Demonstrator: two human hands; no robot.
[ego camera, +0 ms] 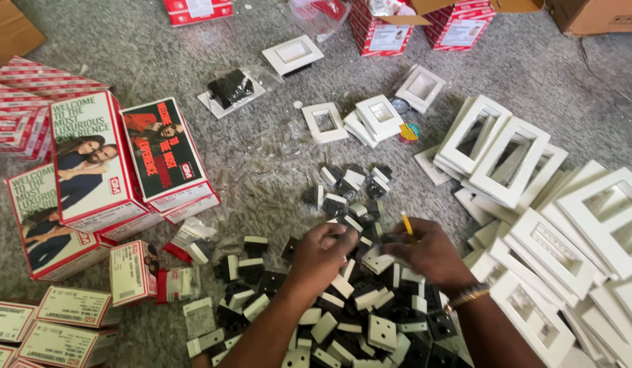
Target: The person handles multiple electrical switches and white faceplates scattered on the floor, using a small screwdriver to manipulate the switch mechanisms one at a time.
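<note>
Both hands meet over the module pile (357, 300), low centre of view.

Left hand (321, 253): fingers curled narrow, pinching a small black-and-white module (341, 238) at its fingertips. Right hand (428, 251): closed on a yellow-handled tool (406, 223), probably a screwdriver; its top pokes out at 12 o'clock from the knuckles, working end hidden. Gold bracelet (468, 296) on the right wrist.

Key relation: the module sits between the two hands, at 3 o'clock from the left fingers and 9 o'clock from the right. The left hand has it; the right is just beside it. Tool's long axis runs roughly 12–6, tilted slightly left at the top. Module's long axis: cannot tell, fingers cover most of it.

Materials:
- Modules: small square blocks, glossy white face, matt black body, hard plastic. Heaped loose, faces every way.
- Frames (514, 160): white plastic rectangles with open windows, stacked and fanned at 2–4 o'clock of the hands. Smooth, thin-walled.
- Small square plates (324, 121) at 12 o'clock, single window each.
- Cartons (94, 163): red-and-white printed card, at 9–10 o'clock; smaller flat ones at 8 o'clock.
- Clear plastic bag with black parts (231, 88) at 11 o'clock.
- Floor (159, 61): grey speckled stone, rough-looking.
</note>
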